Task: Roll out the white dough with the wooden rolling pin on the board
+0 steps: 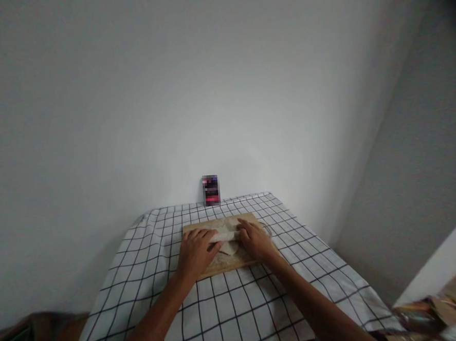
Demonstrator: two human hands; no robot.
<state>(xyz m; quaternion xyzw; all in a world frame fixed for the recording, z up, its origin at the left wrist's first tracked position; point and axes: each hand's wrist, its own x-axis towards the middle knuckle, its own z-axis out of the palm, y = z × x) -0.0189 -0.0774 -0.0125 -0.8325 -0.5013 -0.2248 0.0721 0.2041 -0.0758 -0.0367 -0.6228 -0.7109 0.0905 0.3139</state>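
Note:
A pale rolling pin [226, 235] lies crosswise over a flat piece of whitish dough [229, 248] on a wooden board [221, 268]. My left hand [196, 248] is closed over the pin's left end, thumb towards the middle. At the other end, my right hand [254, 239] grips the pin with its fingers curled, the index finger reaching forward. Dough shows both in front of and behind the pin. My hands cover the pin's two ends. Pale flour-like smears mark the board.
A white cloth with a black grid [229, 309] covers the table. At its back edge, a small dark and red object [211, 190], blurred into blocks, stands against the white wall [192, 90]. A loop [268, 230] lies at the board's right edge. Blurred items [418, 316] sit low at right.

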